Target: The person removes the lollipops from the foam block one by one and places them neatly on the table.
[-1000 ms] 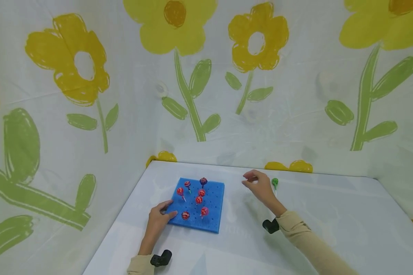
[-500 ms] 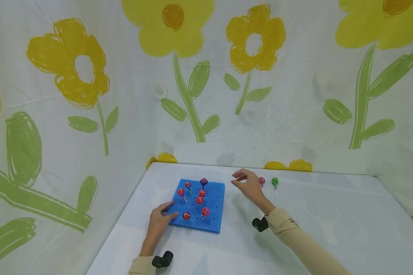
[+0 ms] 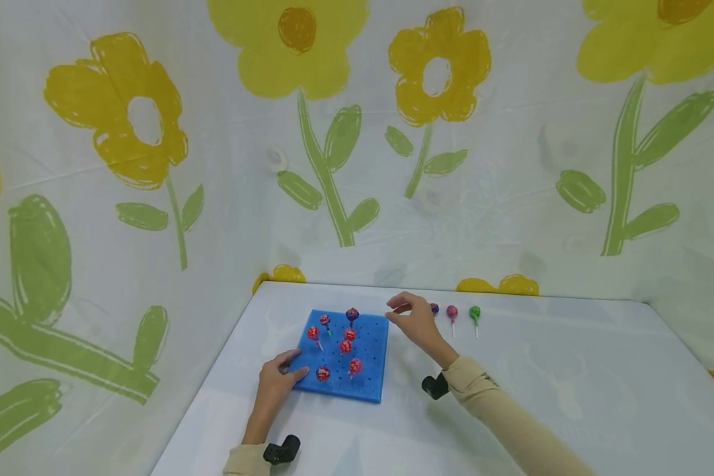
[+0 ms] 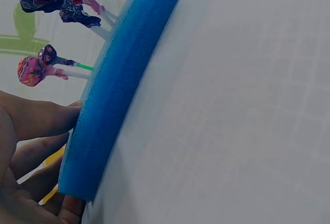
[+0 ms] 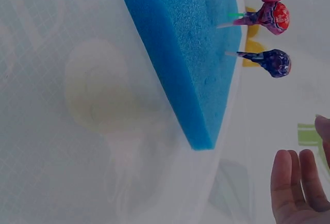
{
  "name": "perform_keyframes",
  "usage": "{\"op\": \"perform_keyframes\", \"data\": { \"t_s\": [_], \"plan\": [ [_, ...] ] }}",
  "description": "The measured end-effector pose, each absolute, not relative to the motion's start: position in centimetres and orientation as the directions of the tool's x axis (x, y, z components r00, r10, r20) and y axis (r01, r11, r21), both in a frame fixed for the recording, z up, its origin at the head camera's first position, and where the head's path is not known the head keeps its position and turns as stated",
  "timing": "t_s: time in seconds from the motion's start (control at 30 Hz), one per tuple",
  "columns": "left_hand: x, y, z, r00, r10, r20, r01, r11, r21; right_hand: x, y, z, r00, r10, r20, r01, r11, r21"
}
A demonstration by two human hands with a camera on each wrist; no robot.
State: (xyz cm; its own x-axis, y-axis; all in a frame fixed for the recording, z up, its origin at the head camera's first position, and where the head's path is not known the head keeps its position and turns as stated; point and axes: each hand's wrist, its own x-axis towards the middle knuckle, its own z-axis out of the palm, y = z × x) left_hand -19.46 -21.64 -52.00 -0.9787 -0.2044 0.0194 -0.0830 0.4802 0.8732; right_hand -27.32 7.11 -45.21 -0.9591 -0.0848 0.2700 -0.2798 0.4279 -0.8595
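Note:
A square blue foam board (image 3: 369,347) with small holes lies on the table, several wrapped lollipops standing in it. Most are red or pink, like the one near its front (image 3: 355,365); a dark purple lollipop (image 3: 352,315) stands at the back. My left hand (image 3: 274,387) holds the board by its left edge; in the left wrist view the thumb (image 4: 49,118) lies against the top edge and the other fingers go behind it. Over the back right corner hovers my right hand (image 3: 415,324), fingers apart from the thumb (image 5: 322,126) and nothing between them.
Right of the board, a purple lollipop (image 3: 434,309), partly behind my right hand, a pink lollipop (image 3: 452,312) and a green lollipop (image 3: 475,312) lie in a row on the white table (image 3: 541,396). A flower-printed curtain (image 3: 500,218) encloses the back and sides.
My right hand has moved left toward the board, uncovering the pink and then the purple lollipop on the table. The left hand stays at the board's edge.

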Motion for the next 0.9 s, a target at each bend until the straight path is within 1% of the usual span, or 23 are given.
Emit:
{"op": "perform_keyframes", "data": {
  "t_s": [0.37, 0.67, 0.9],
  "plan": [
    [-19.6, -21.7, -52.2, -0.978, -0.207, 0.016, -0.086, 0.475, 0.876, -28.0, 4.8, -46.0, -0.961, -0.12, 0.247, -0.275, 0.413, -0.868],
    [-19.9, -21.7, -52.2, -0.976, -0.214, 0.035, -0.07, 0.463, 0.884, -28.5, 3.2, -46.2, -0.957, -0.176, 0.228, -0.279, 0.364, -0.888],
    [-19.8, -21.8, -52.3, -0.975, -0.222, 0.021, -0.088, 0.471, 0.878, -28.8, 1.7, -47.2, -0.959, -0.196, 0.207, -0.268, 0.374, -0.888]
  ]
}}
